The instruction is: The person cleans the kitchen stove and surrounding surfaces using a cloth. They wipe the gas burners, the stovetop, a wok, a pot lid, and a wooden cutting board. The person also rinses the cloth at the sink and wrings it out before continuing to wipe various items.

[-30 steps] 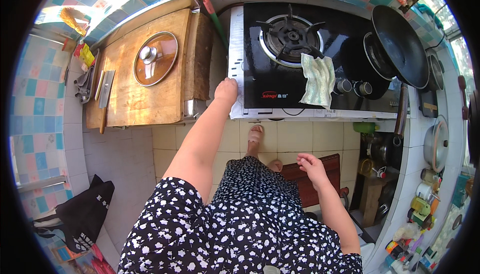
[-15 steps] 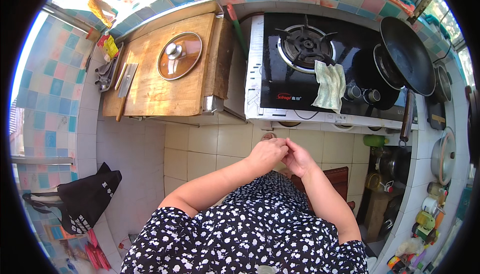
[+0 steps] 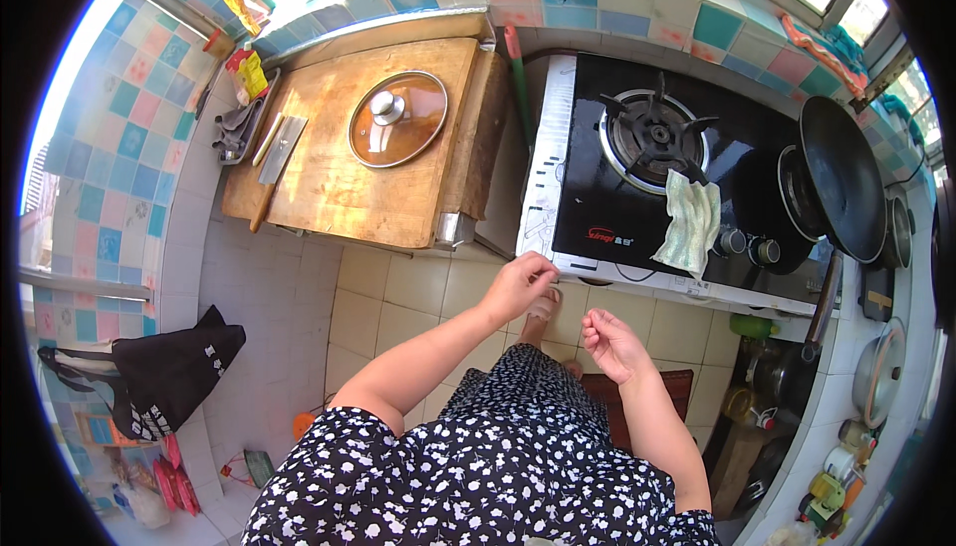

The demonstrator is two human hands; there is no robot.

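Observation:
My left hand is in front of the stove's front left corner, fingers curled in, with nothing showing in them. To its right and a little nearer, my right hand has its fingers folded toward the palm; I see no object there. The two hands are apart. Nearest to them is the black glass gas stove with its white side edge. Over its front edge lies a pale green cloth, beside two control knobs. A black wok rests on the right burner, tilted, its handle pointing toward me.
Left of the stove stands a wooden cutting board carrying a glass lid and a cleaver. A black bag hangs on the left wall. Pots and bottles fill the shelf under the stove's right side. A lidded pot stands at right.
My hands were together and have come apart, the left moving up and left, the right moving down and right. My view has shifted and turned, and a foot has stepped forward.

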